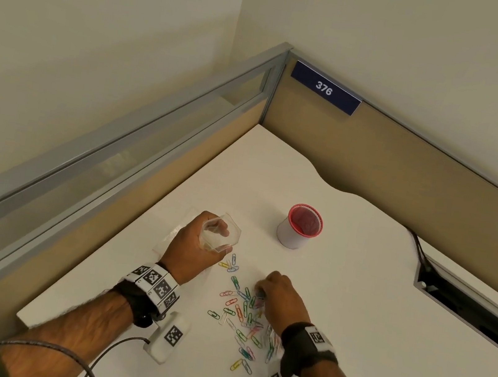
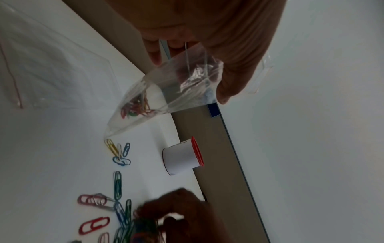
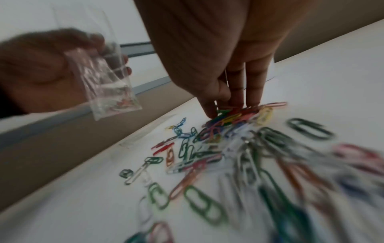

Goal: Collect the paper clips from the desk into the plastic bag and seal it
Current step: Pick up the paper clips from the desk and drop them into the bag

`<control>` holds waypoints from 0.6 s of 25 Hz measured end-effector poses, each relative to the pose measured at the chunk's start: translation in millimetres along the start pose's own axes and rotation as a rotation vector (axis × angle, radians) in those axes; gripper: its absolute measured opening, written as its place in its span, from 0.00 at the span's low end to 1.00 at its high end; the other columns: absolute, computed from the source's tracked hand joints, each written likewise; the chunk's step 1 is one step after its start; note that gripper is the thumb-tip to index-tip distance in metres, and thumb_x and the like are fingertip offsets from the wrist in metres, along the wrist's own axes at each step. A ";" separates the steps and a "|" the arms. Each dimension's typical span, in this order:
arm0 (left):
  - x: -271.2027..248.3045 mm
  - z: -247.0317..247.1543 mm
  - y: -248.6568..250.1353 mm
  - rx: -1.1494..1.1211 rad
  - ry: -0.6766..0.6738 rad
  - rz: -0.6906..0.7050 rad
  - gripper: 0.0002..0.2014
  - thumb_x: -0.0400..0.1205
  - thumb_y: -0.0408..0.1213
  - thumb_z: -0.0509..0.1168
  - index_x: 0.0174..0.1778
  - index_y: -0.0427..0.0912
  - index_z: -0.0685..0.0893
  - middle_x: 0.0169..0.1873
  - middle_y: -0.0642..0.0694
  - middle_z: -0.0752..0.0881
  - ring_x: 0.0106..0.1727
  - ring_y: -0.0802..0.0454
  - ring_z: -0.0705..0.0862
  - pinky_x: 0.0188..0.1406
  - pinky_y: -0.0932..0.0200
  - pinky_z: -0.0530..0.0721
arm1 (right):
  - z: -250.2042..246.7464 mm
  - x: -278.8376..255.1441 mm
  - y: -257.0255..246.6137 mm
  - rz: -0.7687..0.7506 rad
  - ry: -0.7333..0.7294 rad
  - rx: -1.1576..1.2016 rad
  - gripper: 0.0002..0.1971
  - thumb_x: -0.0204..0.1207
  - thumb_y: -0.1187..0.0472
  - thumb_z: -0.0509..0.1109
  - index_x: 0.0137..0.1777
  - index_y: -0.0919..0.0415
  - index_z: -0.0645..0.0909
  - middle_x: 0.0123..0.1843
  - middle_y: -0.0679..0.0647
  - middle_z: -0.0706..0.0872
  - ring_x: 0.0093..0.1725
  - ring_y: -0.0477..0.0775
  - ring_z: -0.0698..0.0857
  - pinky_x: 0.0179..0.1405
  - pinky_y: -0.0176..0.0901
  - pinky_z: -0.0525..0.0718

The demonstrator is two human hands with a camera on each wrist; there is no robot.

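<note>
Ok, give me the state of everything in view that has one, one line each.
plastic bag: open at the mouth, held up off the desk, a few clips inside.
left hand: grips the bag at its top.
right hand: fingertips gathering a bunch of clips on the desk.
paper clips: most scattered loose on the desk.
red-rimmed cup: upright, apart from the clips.

The head view looks down from above on the bench (image 1: 337,300); both wrist views sit low and close, tilted, and share the paper clips (image 3: 207,148) and the plastic bag (image 2: 166,92)
</note>
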State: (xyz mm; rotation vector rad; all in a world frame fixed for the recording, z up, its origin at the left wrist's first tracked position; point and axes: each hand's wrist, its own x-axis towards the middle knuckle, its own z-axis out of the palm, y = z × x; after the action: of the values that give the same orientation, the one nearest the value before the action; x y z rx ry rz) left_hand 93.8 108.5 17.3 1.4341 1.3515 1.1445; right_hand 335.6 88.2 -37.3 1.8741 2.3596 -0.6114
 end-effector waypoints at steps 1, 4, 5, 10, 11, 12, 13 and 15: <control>-2.7 2.1 0.8 -0.002 -0.004 0.004 0.17 0.72 0.28 0.79 0.51 0.41 0.81 0.48 0.50 0.88 0.56 0.64 0.84 0.57 0.79 0.74 | 1.5 -16.5 6.7 0.024 0.017 0.025 0.14 0.81 0.61 0.63 0.62 0.49 0.81 0.59 0.48 0.80 0.60 0.52 0.78 0.58 0.40 0.79; -10.4 6.7 3.3 -0.012 -0.013 0.020 0.17 0.72 0.27 0.79 0.52 0.40 0.81 0.49 0.49 0.88 0.55 0.65 0.84 0.57 0.78 0.75 | -5.2 -52.7 30.0 0.182 0.119 0.135 0.14 0.81 0.61 0.62 0.64 0.51 0.81 0.63 0.48 0.81 0.63 0.51 0.80 0.62 0.39 0.78; -13.4 8.7 4.8 -0.014 -0.019 0.026 0.17 0.72 0.27 0.79 0.52 0.40 0.81 0.49 0.49 0.88 0.55 0.65 0.84 0.57 0.78 0.75 | -7.7 -60.1 35.1 0.216 0.117 0.158 0.15 0.81 0.56 0.65 0.67 0.51 0.80 0.65 0.48 0.80 0.65 0.51 0.79 0.64 0.40 0.78; -27.2 17.7 12.7 -0.008 -0.047 0.055 0.17 0.72 0.28 0.79 0.51 0.41 0.80 0.49 0.49 0.88 0.56 0.62 0.84 0.58 0.77 0.76 | -7.7 -53.6 11.1 0.188 -0.132 0.091 0.43 0.64 0.38 0.77 0.78 0.48 0.65 0.74 0.51 0.70 0.73 0.56 0.69 0.70 0.53 0.76; -30.1 18.2 14.5 -0.005 -0.047 0.060 0.17 0.72 0.29 0.79 0.51 0.41 0.80 0.49 0.49 0.88 0.56 0.62 0.84 0.58 0.77 0.76 | -5.0 -48.7 1.7 0.164 -0.137 0.068 0.42 0.64 0.39 0.77 0.77 0.46 0.65 0.72 0.51 0.70 0.71 0.56 0.69 0.68 0.53 0.78; -31.9 18.8 15.7 -0.006 -0.047 0.063 0.18 0.71 0.29 0.79 0.51 0.42 0.80 0.49 0.50 0.88 0.56 0.63 0.84 0.57 0.77 0.76 | -1.6 -44.6 -5.9 0.143 -0.132 0.046 0.38 0.65 0.41 0.77 0.75 0.46 0.68 0.69 0.50 0.71 0.69 0.55 0.70 0.65 0.52 0.79; -33.4 18.7 17.3 -0.005 -0.046 0.066 0.17 0.71 0.29 0.79 0.51 0.42 0.80 0.48 0.50 0.88 0.56 0.63 0.84 0.57 0.77 0.76 | 1.1 -41.2 -12.5 0.125 -0.113 0.023 0.31 0.69 0.44 0.76 0.72 0.46 0.72 0.66 0.50 0.72 0.66 0.55 0.72 0.62 0.51 0.80; -35.5 17.9 20.7 0.004 -0.044 0.068 0.17 0.72 0.30 0.79 0.51 0.43 0.80 0.48 0.52 0.87 0.57 0.63 0.84 0.58 0.76 0.77 | 2.7 -36.7 -19.8 0.114 -0.056 -0.017 0.16 0.78 0.50 0.68 0.64 0.49 0.77 0.60 0.52 0.76 0.60 0.54 0.76 0.57 0.49 0.82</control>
State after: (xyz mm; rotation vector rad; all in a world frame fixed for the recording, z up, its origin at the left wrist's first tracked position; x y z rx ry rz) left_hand 116.0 71.8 30.7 1.5093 1.2836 1.1481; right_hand 325.7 50.0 -23.8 1.9411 2.1995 -0.6216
